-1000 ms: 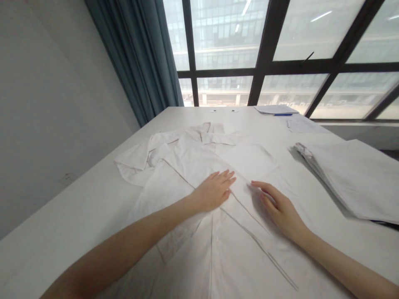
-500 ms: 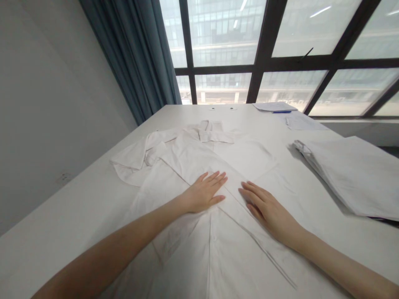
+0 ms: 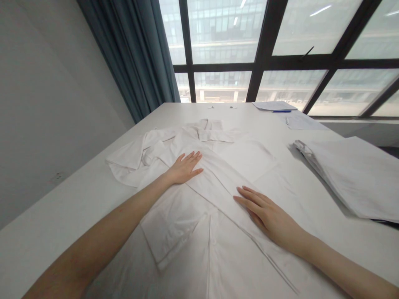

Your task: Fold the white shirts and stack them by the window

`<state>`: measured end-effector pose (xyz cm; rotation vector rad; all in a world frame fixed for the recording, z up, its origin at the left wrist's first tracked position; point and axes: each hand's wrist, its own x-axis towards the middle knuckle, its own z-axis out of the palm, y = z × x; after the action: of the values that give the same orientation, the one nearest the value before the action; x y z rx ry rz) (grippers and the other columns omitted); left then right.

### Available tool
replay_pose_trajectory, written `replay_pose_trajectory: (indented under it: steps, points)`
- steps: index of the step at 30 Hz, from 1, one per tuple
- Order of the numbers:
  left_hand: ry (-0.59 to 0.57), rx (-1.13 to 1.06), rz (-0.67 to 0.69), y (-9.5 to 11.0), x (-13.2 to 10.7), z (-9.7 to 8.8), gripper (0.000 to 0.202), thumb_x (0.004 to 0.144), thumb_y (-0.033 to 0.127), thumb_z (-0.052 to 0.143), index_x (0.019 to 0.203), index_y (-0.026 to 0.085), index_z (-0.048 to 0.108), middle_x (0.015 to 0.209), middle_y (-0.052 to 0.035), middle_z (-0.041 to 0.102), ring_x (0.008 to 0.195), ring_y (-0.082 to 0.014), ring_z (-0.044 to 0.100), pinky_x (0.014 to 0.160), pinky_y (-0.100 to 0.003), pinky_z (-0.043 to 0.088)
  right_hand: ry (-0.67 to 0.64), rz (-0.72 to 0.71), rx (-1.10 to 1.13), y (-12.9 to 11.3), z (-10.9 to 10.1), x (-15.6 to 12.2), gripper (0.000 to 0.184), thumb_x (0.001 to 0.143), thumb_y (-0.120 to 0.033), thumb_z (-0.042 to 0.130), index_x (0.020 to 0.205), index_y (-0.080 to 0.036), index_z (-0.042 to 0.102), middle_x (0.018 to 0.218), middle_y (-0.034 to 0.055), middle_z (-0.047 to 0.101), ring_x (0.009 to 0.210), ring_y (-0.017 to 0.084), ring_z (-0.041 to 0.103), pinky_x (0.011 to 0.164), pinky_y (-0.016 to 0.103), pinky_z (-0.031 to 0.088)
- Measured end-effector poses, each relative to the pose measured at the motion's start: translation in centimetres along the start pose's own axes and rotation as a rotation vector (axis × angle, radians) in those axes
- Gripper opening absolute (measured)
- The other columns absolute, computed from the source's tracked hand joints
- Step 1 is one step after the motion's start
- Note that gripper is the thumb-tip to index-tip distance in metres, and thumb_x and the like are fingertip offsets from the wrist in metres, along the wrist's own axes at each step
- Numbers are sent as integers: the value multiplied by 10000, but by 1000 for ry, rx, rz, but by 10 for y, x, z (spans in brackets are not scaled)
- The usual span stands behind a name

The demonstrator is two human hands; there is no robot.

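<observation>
Taking the middle of the shirt (image 3: 224, 182) as the centre of the dial, the collar (image 3: 215, 136) sits at twelve and the buttoned front runs towards six, all laid out on the worktop (image 3: 77, 199). The left hand (image 3: 185, 166), at eleven, lies palm down on the cloth, fingers slightly spread and thumb held away. The right hand (image 3: 264, 211), at three, has its fingers extended and loosely together, pinching nothing that shows (whether it presses or only skims the shirt, I cannot tell).

As for progress, the shirt looks mostly spread, with one layer laid over the front, its edge slanting from the left hand to four o'clock. A squared flap end (image 3: 166, 245) lies flat at eight. What seems left is smoothing: the cloth at ten (image 3: 126, 160) is rumpled, and shallow creases cross the front. Further off, at two, a folded cloth (image 3: 358, 178) rests on the worktop, with papers (image 3: 274, 106) and a pen (image 3: 282, 111) at one.
</observation>
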<state>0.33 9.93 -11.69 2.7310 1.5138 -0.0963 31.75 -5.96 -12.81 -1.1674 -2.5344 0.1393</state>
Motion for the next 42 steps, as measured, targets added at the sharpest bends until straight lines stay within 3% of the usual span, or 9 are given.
replay_pose_trajectory:
  steps: [5,10,13,17,22,25,28,34,42]
  points:
    - [8,22,-190,-25,11,-3,700,993,549,232,1562,143,181,1627,-70,128,1503,-260,129,1193,-477,148,-2,-3,-5,0,-2,0,503,946,-123,439,1432,-246,479,1507,78,453,1400,230,390,1096,441,437]
    - [-18,17,-358,-58,23,-4,670,1006,483,214,1547,88,217,1615,-103,191,1496,-222,166,1196,-380,176,-27,-13,-35,-1,-3,0,493,950,-124,425,1432,-217,475,1513,87,442,1411,228,371,1111,438,420]
    - [-25,31,-402,-64,33,-10,657,1006,452,213,1533,61,249,1603,-142,218,1489,-256,189,1193,-432,182,-34,-15,-49,-1,-3,1,496,946,-124,427,1432,-211,473,1513,88,442,1412,230,369,1112,442,417]
    - [-11,65,-444,-41,46,-18,677,998,438,244,1500,-14,291,1581,-225,233,1475,-342,204,1180,-511,170,-45,-15,-56,-2,-4,3,509,935,-118,430,1433,-220,472,1513,81,443,1410,232,372,1109,449,416]
    - [6,65,-260,10,54,-12,754,984,540,265,1524,14,240,1603,-179,205,1490,-283,181,1194,-391,184,-44,-8,-29,-1,-4,3,528,927,-122,444,1441,-242,462,1523,66,431,1412,223,366,1114,431,408]
    - [-13,23,-214,17,57,-7,815,964,608,266,1530,24,221,1610,-180,171,1493,-309,151,1188,-439,199,-40,-7,-22,0,-3,2,540,924,-122,447,1448,-250,454,1528,63,425,1412,225,368,1116,436,404]
    - [-11,-32,-270,-2,65,-7,837,950,640,273,1547,62,177,1623,-157,121,1499,-313,117,1186,-488,183,-41,-9,-25,-1,-3,2,549,919,-114,442,1452,-246,450,1528,67,423,1412,230,367,1114,444,406]
    - [-5,-92,-364,-45,89,-8,843,950,629,268,1526,15,212,1600,-217,169,1492,-300,162,1184,-451,200,-44,-3,-25,-2,-6,3,555,911,-101,432,1448,-239,460,1520,76,434,1407,238,377,1100,459,424]
    - [1,-107,-377,-61,103,-3,869,928,678,246,1539,61,205,1617,-177,125,1500,-293,121,1191,-465,166,-40,-13,-36,-3,-5,3,591,895,-87,441,1466,-240,438,1527,76,421,1409,246,374,1098,463,428]
